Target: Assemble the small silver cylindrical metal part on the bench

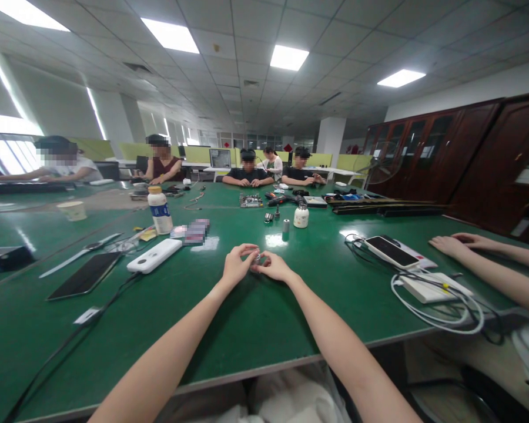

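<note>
Green surface (255, 329), both hands meeting above it, left grip (237, 265) and right grip (273, 267) pinching one small metallic part (257, 257), white bottle (159, 210) well apart.

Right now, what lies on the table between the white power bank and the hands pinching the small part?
Only bare green tabletop shows in the head view between the white rectangular power bank and the left hand.
</note>
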